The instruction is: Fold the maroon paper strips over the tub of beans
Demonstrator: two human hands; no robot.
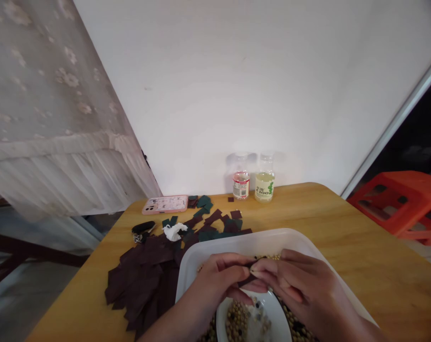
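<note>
Hands: how are they set?
Left hand (224,275) clamps a dark brown piece (244,281) between thumb and fingers; right hand (303,282) pinches its right end with bunched fingertips.

And the piece sits where?
Above the white tray (237,245), near the far edge of the bowl (277,314).

Any advice?
I'd steady it with the left thumb, pinch lightly, and stay over the bowl, so anything dropped lands among the beans (237,314).
</note>
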